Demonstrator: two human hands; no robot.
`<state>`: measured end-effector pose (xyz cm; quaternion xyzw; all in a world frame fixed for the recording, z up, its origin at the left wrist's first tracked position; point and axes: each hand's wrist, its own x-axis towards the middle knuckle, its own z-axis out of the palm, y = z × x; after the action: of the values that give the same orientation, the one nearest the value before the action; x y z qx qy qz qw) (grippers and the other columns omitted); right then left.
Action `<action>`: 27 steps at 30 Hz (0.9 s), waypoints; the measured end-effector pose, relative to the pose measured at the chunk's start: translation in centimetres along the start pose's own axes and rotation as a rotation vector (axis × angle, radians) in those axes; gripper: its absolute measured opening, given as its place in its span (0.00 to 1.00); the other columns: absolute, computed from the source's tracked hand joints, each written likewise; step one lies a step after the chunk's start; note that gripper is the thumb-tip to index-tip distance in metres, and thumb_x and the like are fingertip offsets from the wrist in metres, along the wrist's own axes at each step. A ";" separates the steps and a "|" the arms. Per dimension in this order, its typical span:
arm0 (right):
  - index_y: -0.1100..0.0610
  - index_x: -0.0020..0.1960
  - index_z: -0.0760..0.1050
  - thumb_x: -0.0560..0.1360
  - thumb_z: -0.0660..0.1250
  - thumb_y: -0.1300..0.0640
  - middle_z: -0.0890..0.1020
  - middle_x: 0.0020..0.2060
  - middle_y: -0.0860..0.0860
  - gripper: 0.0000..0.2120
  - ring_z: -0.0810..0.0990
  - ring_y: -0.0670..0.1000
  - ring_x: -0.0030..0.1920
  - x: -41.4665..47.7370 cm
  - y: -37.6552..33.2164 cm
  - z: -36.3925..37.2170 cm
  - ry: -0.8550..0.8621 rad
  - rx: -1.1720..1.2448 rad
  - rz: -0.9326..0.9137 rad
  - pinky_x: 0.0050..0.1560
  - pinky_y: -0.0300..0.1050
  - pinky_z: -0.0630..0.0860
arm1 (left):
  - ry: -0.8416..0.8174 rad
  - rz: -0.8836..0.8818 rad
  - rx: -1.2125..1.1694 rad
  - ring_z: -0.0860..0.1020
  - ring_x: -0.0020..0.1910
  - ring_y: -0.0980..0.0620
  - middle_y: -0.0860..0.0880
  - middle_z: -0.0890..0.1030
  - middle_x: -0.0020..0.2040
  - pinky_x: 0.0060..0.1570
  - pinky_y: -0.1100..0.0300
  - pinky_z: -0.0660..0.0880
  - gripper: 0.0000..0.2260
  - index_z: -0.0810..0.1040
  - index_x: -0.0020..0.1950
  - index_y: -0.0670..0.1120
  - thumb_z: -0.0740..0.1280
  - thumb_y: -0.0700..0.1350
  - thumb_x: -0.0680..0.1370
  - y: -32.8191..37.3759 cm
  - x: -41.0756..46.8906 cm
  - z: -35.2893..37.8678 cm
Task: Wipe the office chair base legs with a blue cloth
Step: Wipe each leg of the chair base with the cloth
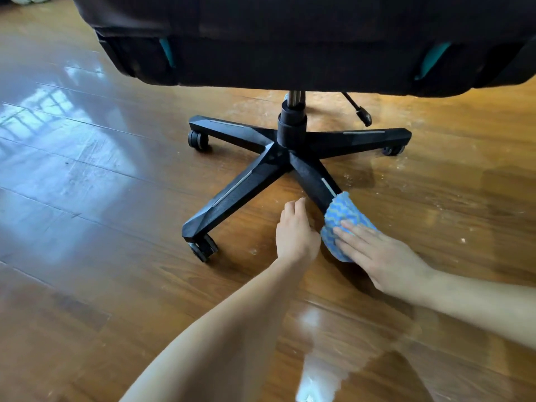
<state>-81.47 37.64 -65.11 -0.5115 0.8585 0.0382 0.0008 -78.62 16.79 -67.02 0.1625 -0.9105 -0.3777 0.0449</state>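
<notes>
Blue cloth, wavy-striped, drapes the outer end of the near-right leg of the black chair base, long axis along the leg. Right hand: grip spread flat on the cloth. Left hand: curled beside the leg, hold unclear.

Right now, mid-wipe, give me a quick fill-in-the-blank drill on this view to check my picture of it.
1. The hand pressing flat on the cloth is the person's ___ one.
2. The cloth, draped over the outer end of a black chair leg, is ___ in colour.
3. Under it all lies a glossy floor of ___ planks.
Missing words: right; blue; wooden.
</notes>
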 end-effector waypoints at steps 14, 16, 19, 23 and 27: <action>0.59 0.79 0.67 0.82 0.58 0.60 0.63 0.81 0.53 0.25 0.54 0.51 0.83 15.4 1.6 -2.7 0.078 0.141 0.160 0.82 0.46 0.45 | 0.174 -0.337 -0.354 0.76 0.64 0.52 0.55 0.72 0.69 0.62 0.53 0.76 0.31 0.70 0.76 0.50 0.59 0.32 0.74 0.6 0.2 -0.7; 0.58 0.79 0.67 0.83 0.57 0.59 0.62 0.81 0.52 0.24 0.53 0.52 0.83 16.7 2.6 -2.7 0.063 0.130 0.119 0.83 0.50 0.48 | 0.176 -0.396 -0.389 0.76 0.58 0.53 0.55 0.73 0.65 0.57 0.56 0.75 0.28 0.72 0.74 0.51 0.59 0.34 0.75 0.2 0.1 -1.3; 0.58 0.74 0.73 0.86 0.55 0.51 0.63 0.81 0.53 0.21 0.54 0.53 0.83 14.5 3.2 -1.8 0.112 0.122 0.072 0.82 0.52 0.52 | 0.074 -0.458 -0.439 0.77 0.53 0.54 0.54 0.76 0.63 0.55 0.53 0.79 0.26 0.73 0.73 0.51 0.61 0.37 0.75 -0.3 0.1 -1.5; 0.55 0.76 0.72 0.86 0.55 0.44 0.61 0.82 0.53 0.24 0.52 0.52 0.83 8.7 3.3 -0.9 0.129 0.188 0.051 0.80 0.55 0.60 | -0.076 -0.444 -0.492 0.80 0.50 0.57 0.56 0.81 0.58 0.46 0.58 0.77 0.24 0.74 0.73 0.51 0.63 0.40 0.77 0.0 0.0 -0.7; 0.49 0.75 0.73 0.84 0.61 0.45 0.66 0.80 0.47 0.21 0.61 0.49 0.81 3.6 2.5 -1.3 0.192 0.249 0.111 0.71 0.43 0.68 | -0.116 -0.420 -0.558 0.82 0.50 0.52 0.55 0.83 0.56 0.41 0.58 0.76 0.21 0.75 0.69 0.52 0.63 0.39 0.77 1.7 0.1 0.4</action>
<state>-85.34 35.59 -63.77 -0.4603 0.8797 -0.1175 -0.0199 -79.22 18.11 -66.10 0.3062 -0.7199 -0.6214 -0.0429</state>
